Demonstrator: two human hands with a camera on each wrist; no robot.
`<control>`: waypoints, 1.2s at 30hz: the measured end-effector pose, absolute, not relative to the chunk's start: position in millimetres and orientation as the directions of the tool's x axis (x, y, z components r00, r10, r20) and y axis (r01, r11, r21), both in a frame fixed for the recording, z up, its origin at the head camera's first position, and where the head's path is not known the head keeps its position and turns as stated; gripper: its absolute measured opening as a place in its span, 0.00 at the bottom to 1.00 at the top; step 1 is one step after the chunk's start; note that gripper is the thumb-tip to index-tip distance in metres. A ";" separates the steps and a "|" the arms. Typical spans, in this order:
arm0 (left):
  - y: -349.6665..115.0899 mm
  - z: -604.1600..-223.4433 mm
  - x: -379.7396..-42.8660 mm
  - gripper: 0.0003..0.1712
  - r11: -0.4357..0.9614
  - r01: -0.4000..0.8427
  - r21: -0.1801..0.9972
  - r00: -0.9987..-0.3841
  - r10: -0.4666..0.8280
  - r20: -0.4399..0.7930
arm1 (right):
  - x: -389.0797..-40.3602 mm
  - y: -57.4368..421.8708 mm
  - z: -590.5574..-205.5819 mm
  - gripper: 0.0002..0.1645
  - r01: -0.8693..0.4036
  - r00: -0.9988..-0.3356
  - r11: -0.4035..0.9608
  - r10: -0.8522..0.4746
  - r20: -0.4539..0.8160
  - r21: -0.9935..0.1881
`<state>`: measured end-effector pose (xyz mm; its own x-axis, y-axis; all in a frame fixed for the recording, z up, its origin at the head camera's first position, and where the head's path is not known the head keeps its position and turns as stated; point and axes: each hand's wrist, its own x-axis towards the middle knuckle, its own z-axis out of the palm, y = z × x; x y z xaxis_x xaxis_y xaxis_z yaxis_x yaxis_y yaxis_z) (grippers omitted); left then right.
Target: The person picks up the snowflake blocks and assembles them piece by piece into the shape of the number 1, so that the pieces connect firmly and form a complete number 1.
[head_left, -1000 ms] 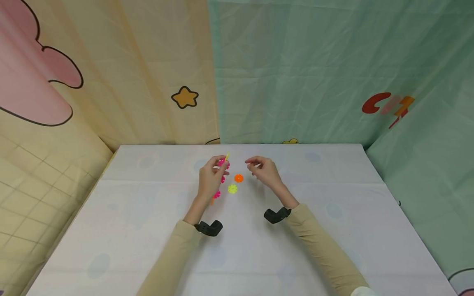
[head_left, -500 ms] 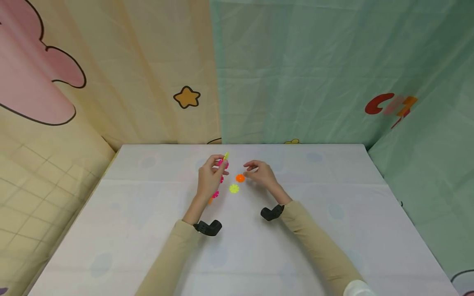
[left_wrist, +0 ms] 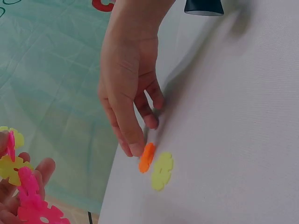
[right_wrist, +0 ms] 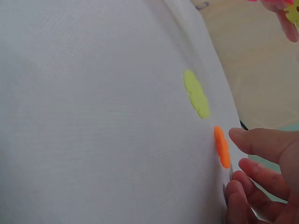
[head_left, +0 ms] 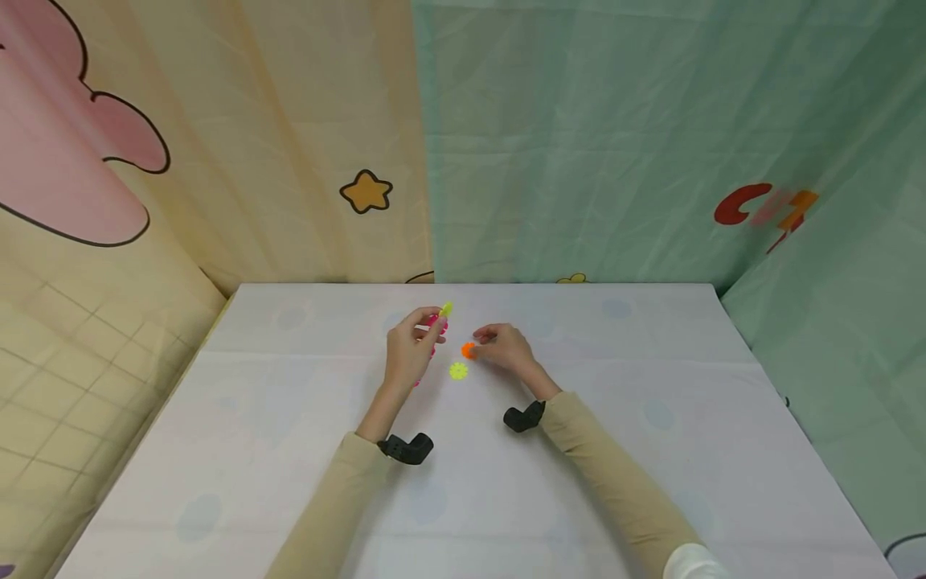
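Note:
My left hand [head_left: 407, 352] pinches a chain of interlocking flower-shaped plastic discs [left_wrist: 39, 211], pink and yellow, raised over the table. Part of the chain is hidden behind the hand in the head view. Just to the right, my right hand [head_left: 508, 351] reaches down to an orange flower disc [head_left: 467, 351], which the fingers partly cover. In the right wrist view the thumb and fingers are spread beside the orange disc [right_wrist: 222, 146], not closed round it. A loose yellow flower disc [head_left: 459, 371] lies flat on the table close by.
A white cloth with pale spots covers the table [head_left: 463, 498]. Behind its far edge hang a beige curtain [head_left: 304, 121] and a green curtain [head_left: 579, 145]. Each wrist wears a black camera, such as the left camera [head_left: 408, 449].
My right hand has moved left and down to the orange disc. The left hand keeps its hold on the chain, whose yellow top disc has turned slightly.

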<state>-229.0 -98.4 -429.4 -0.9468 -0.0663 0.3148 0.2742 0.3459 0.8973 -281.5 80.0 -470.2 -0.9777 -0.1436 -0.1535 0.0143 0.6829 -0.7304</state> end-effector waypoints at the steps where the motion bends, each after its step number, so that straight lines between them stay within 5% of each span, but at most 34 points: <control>1: -98.1 -429.3 -229.3 0.13 0.354 0.278 0.893 -0.945 -0.065 0.320 | -281.4 79.6 -470.1 0.21 0.008 -0.977 0.694 -0.147 -0.152 -0.720; 13: -94.4 -430.4 -228.1 0.14 0.399 0.268 0.877 -0.946 -0.065 0.319 | -278.6 75.5 -471.0 0.18 -0.043 -0.978 0.787 -0.160 -0.135 -0.616; 22: -93.0 -430.8 -229.4 0.13 0.405 0.271 0.873 -0.945 -0.060 0.321 | -278.5 79.9 -472.5 0.12 -0.066 -0.984 0.743 -0.160 -0.081 -0.666; 36: -88.2 -434.5 -229.5 0.12 0.419 0.261 0.870 -0.948 -0.059 0.313 | -270.6 90.6 -465.5 0.15 -0.103 -0.989 0.659 -0.149 0.005 -0.745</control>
<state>-229.5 -88.2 -434.5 -0.9477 -0.0594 0.3135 0.2614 0.4190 0.8696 -270.6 90.6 -465.5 -0.9888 -0.1495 0.0046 -0.1030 0.6585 -0.7455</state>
